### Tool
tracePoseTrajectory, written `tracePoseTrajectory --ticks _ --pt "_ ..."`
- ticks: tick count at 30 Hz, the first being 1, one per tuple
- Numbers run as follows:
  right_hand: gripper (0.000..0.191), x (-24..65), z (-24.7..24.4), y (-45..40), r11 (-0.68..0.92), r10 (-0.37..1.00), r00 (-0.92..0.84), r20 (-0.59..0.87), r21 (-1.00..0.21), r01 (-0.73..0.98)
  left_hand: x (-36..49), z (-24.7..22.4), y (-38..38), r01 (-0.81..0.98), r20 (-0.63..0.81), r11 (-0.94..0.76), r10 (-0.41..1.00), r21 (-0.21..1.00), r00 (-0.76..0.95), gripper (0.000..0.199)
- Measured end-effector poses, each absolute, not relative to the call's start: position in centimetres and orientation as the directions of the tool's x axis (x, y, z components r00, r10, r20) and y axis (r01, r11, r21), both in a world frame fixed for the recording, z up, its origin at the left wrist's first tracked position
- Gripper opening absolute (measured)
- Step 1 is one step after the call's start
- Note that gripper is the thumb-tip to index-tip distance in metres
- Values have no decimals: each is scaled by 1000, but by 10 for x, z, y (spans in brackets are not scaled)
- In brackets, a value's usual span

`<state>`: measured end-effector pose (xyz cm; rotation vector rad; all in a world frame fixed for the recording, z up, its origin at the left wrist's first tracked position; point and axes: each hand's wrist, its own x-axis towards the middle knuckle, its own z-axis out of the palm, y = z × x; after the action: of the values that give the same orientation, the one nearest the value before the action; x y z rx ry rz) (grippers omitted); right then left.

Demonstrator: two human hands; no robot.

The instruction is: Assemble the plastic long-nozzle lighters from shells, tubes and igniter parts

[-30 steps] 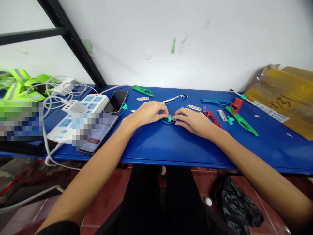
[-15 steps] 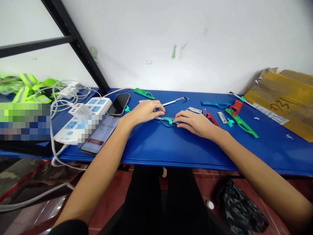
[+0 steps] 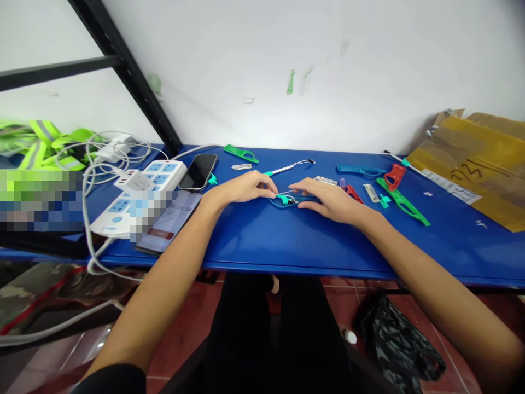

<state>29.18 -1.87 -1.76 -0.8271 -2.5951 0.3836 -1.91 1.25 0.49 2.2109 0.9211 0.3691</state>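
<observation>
A blue plastic handle (image 3: 274,203) with a loop lies on the blue table between my hands, a teal clip (image 3: 283,198) and thin wires on top of it. The fingertips of my left hand (image 3: 256,187) are pinched together at the left side of the clip; what they hold is too small to tell. My right hand (image 3: 328,200) rests around the other end of the blue handle, thumb and fingers apart. Behind my hands lies a thin metal rod (image 3: 286,168) with a teal piece and wires at its tip.
On the left are a white power strip (image 3: 158,186), two phones and cables. Green, red and blue plastic parts lie at the right, near a taped cardboard box (image 3: 476,164). A green handle (image 3: 241,153) lies at the back by the wall.
My right hand has parted its fingers and shifted slightly right, showing more of the blue handle. My left fingertips have come down to the clip's side.
</observation>
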Motion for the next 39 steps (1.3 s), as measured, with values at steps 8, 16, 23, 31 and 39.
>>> tracePoseTrajectory --ticks 8,16,23,31,39 --pt "47 293 -18 -15 764 622 -742 249 -401 506 -25 12 13 562 -74 -398 766 725 638 42" --pt "46 292 -18 -15 746 636 -733 242 -434 504 -46 15 17 625 -127 -395 772 673 623 37" --pt "40 291 -13 -18 753 627 -743 235 -425 502 -42 12 19 635 -147 -387 768 668 623 36" --pt "31 291 -15 -17 752 629 -738 245 -431 498 -43 14 20 626 -132 -395 768 673 627 30" --pt "32 293 -15 -17 746 634 -733 245 -441 499 -38 16 14 620 -123 -388 774 682 620 28"
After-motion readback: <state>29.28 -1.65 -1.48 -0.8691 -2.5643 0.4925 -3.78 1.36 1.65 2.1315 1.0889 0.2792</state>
